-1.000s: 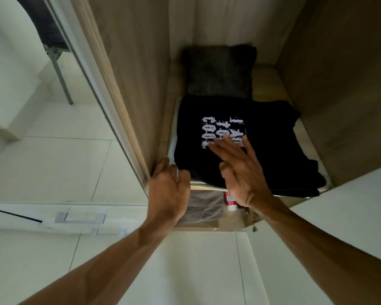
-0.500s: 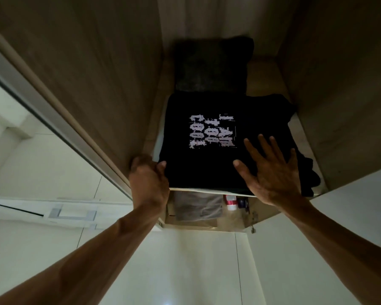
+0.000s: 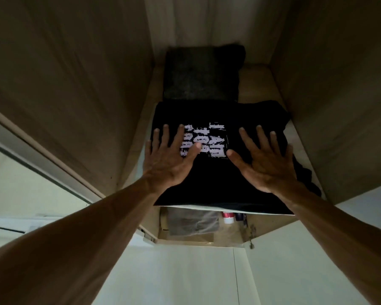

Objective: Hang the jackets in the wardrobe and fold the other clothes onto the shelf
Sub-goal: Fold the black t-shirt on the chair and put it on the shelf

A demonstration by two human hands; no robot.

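A folded black T-shirt [image 3: 216, 179] with pale printed lettering lies on the wooden wardrobe shelf [image 3: 257, 80], near its front edge. My left hand [image 3: 169, 159] rests flat on the shirt's left side, fingers spread, partly covering the print. On the shirt's right side my right hand [image 3: 264, 159] lies flat too, fingers apart. Neither hand grips the cloth. Behind the shirt, a folded dark grey garment [image 3: 200, 73] sits at the back of the shelf.
Wooden side walls [image 3: 75, 84] close in the shelf on both sides. Below the shelf, a folded grey garment [image 3: 194, 223] and a red-and-white container [image 3: 228, 217] sit on a lower level. White floor [image 3: 185, 276] lies beneath. A white door frame [image 3: 31, 150] runs at left.
My left hand left the shelf's front left corner and now lies flat on the shirt. My right hand slid forward on the shirt's right side. The view moved closer into the wardrobe.
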